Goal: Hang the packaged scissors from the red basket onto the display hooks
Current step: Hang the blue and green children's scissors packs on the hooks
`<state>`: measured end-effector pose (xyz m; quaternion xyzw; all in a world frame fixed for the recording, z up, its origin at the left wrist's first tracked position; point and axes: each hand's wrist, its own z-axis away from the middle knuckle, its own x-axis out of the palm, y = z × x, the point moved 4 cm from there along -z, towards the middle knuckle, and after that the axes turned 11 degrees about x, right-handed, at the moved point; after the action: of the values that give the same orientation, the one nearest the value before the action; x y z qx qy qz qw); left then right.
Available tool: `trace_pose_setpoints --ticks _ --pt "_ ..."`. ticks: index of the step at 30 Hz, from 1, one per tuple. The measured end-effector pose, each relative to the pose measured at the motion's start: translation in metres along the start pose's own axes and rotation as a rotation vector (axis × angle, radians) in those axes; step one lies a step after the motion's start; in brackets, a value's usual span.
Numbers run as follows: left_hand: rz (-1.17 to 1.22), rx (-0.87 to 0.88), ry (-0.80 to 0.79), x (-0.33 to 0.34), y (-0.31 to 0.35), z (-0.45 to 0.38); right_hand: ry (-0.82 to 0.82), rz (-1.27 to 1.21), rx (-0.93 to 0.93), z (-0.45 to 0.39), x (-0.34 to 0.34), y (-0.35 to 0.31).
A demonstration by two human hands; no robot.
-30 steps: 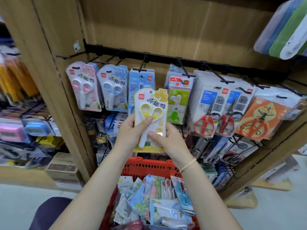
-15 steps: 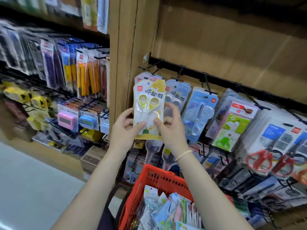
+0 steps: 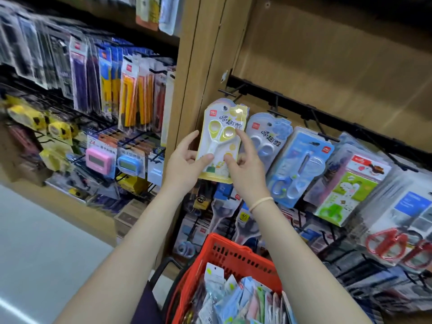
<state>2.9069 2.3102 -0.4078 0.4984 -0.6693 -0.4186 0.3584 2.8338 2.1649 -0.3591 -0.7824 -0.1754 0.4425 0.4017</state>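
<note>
A yellow packaged scissors (image 3: pixel 218 170) is held upright against the leftmost stack of similar packs, just below the leftmost display hook (image 3: pixel 228 92) on the black rail (image 3: pixel 304 108). My left hand (image 3: pixel 184 160) pinches its lower left edge with the thumb on the front. At the right edge my right hand (image 3: pixel 247 169) holds it, index finger stretched up over the scissor handle. Whether its hang hole sits on the hook I cannot tell. Below, the red basket (image 3: pixel 233 251) holds several more packs.
Blue scissors packs (image 3: pixel 268 136) hang right of the yellow one, then larger blue (image 3: pixel 297 164), green (image 3: pixel 343 195) and red-handled (image 3: pixel 385 244) ones. A wooden upright (image 3: pixel 198 66) stands left of the hooks. Further left hang pens and small timers (image 3: pixel 98 160).
Both hands carried the yellow pack up and left, from in front of the middle hooks to the leftmost hook. My view swung left; my right index finger now stretches up over the pack.
</note>
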Motion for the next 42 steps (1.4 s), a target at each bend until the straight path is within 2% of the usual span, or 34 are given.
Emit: trace_pose_setpoints --ticks 6,10,14,18,23,26,29,33,38,42 --pt "-0.409 0.119 -0.122 0.013 -0.012 -0.008 -0.044 0.178 0.045 -0.017 0.008 0.01" --pt "-0.491 0.148 -0.209 0.019 -0.024 -0.013 -0.135 0.148 0.088 -0.016 0.006 0.02" --pt "-0.577 0.128 -0.251 0.022 -0.041 0.016 -0.134 0.073 0.133 0.008 -0.006 0.044" --pt "-0.664 0.106 -0.263 0.03 -0.074 0.088 -0.206 0.018 0.297 0.06 -0.005 0.114" --pt "-0.819 0.007 -0.546 0.043 -0.143 0.202 -0.291 0.125 0.653 0.15 -0.003 0.243" --pt "-0.944 -0.064 -0.647 0.048 -0.169 0.246 -0.322 0.252 0.778 0.198 -0.009 0.302" --pt "-1.074 -0.061 -0.722 0.053 -0.181 0.265 -0.493 0.36 0.908 0.237 -0.011 0.342" --pt "-1.231 -0.031 -0.766 0.059 -0.183 0.27 -0.771 0.546 0.891 0.261 -0.016 0.363" --pt "-1.365 -0.019 -0.802 0.066 -0.183 0.277 -0.888 0.486 0.884 0.257 -0.031 0.368" --pt "-1.395 -0.012 -0.802 0.068 -0.181 0.278 -0.918 0.462 0.896 0.259 -0.03 0.374"
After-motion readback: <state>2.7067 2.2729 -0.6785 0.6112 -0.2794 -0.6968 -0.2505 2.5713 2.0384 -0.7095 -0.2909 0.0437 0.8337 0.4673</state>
